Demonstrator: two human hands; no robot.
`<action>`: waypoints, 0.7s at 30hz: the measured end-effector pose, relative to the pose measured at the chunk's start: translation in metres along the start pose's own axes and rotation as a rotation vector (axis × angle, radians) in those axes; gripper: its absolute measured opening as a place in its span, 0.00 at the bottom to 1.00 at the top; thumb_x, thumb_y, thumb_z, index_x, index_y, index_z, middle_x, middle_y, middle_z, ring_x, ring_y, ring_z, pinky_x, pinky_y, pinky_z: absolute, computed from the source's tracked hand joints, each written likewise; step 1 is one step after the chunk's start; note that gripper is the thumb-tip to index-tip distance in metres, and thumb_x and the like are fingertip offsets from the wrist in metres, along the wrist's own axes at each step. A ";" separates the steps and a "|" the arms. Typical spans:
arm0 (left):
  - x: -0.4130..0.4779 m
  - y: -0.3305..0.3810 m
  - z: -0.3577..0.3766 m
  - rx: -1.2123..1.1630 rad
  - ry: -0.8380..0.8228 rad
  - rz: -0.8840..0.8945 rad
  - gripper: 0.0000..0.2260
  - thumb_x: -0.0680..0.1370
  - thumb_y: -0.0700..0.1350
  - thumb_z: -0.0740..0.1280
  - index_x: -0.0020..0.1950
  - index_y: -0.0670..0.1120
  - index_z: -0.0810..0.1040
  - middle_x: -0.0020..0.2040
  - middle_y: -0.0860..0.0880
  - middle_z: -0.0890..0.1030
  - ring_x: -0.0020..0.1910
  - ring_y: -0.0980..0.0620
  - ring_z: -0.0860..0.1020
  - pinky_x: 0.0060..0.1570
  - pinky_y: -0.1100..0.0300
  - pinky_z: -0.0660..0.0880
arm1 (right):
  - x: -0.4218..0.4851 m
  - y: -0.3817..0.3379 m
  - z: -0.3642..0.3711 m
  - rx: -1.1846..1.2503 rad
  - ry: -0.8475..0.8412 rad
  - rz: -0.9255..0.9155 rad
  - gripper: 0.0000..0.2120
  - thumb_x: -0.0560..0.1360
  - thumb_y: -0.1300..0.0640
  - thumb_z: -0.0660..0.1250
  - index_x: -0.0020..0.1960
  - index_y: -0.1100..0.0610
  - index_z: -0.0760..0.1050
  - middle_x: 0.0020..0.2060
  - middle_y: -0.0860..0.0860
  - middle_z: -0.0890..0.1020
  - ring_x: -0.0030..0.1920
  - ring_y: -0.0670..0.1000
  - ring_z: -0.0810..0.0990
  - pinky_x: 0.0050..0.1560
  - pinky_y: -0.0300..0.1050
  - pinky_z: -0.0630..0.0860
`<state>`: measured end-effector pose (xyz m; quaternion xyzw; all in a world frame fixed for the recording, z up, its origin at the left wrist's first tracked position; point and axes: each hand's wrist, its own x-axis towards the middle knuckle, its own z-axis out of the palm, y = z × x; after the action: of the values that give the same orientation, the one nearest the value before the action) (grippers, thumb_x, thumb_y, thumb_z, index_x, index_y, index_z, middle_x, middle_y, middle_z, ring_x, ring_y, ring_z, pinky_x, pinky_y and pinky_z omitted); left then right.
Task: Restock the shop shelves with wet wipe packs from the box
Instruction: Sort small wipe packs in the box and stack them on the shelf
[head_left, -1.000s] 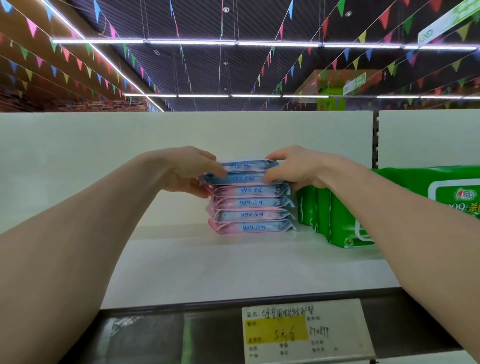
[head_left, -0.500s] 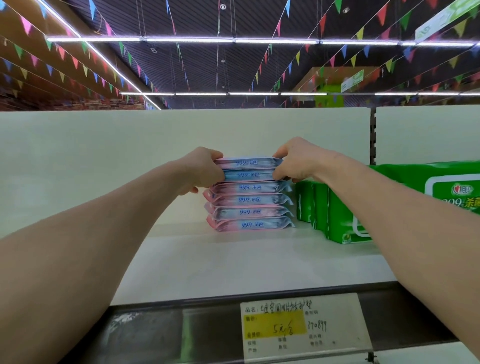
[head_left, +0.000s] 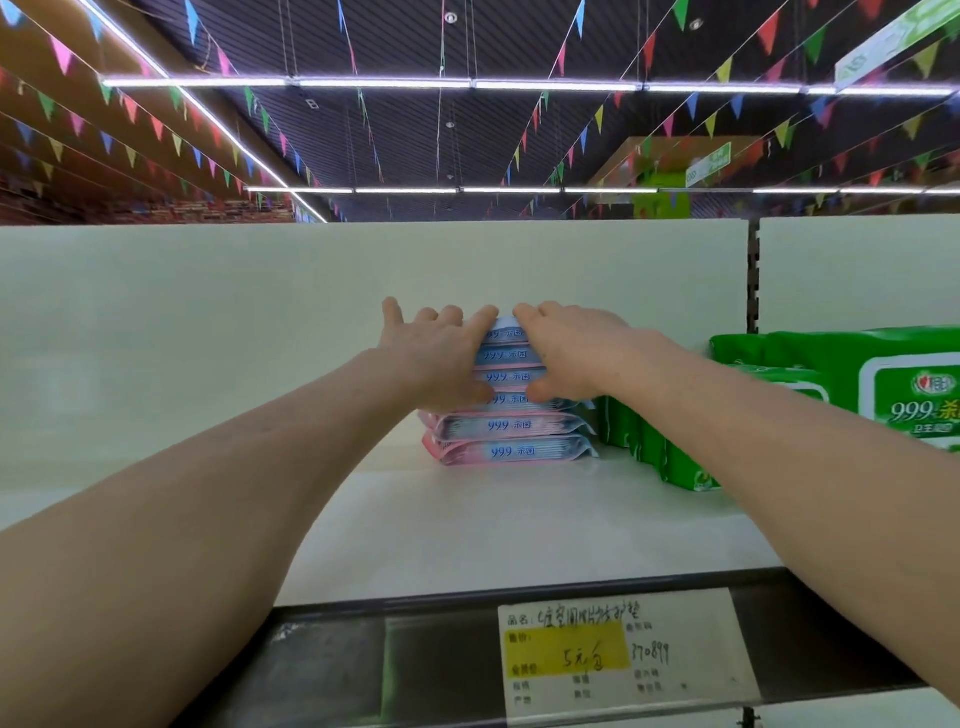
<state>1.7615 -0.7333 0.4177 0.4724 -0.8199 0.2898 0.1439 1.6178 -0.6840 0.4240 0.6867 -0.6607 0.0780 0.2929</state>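
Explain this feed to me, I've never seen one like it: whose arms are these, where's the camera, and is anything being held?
There is no machine here. These are a person's bare arms, filmed by one wide-angle camera worn on their head. The left hand and right hand rest on the upper packs of a stack of pink-and-blue wet wipe packs standing on the white shelf. The left fingers are spread straight; whether the right hand grips is unclear. Green wipe packs stand to the stack's right. A price tag sits on the shelf edge.
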 end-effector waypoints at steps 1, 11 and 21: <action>0.001 0.001 0.001 0.007 0.005 -0.005 0.36 0.76 0.63 0.62 0.76 0.55 0.47 0.70 0.48 0.67 0.67 0.44 0.67 0.67 0.36 0.53 | 0.000 -0.001 0.000 -0.013 0.002 0.001 0.36 0.73 0.45 0.70 0.72 0.56 0.56 0.60 0.55 0.71 0.58 0.56 0.74 0.46 0.48 0.69; -0.008 0.009 -0.006 0.176 0.209 0.063 0.34 0.73 0.62 0.66 0.73 0.51 0.59 0.63 0.47 0.70 0.64 0.45 0.67 0.67 0.39 0.56 | -0.011 -0.006 -0.013 -0.111 0.029 -0.041 0.31 0.74 0.49 0.69 0.71 0.57 0.60 0.62 0.54 0.70 0.60 0.56 0.71 0.48 0.49 0.70; -0.031 0.015 -0.023 0.092 0.112 -0.029 0.31 0.74 0.56 0.68 0.72 0.49 0.60 0.64 0.46 0.69 0.64 0.45 0.67 0.65 0.41 0.59 | -0.028 -0.023 -0.033 -0.043 -0.030 -0.035 0.29 0.75 0.50 0.68 0.71 0.56 0.62 0.62 0.55 0.69 0.61 0.56 0.71 0.52 0.49 0.70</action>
<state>1.7633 -0.6923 0.4150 0.4735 -0.7893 0.3511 0.1716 1.6458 -0.6449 0.4301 0.6930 -0.6543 0.0484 0.2990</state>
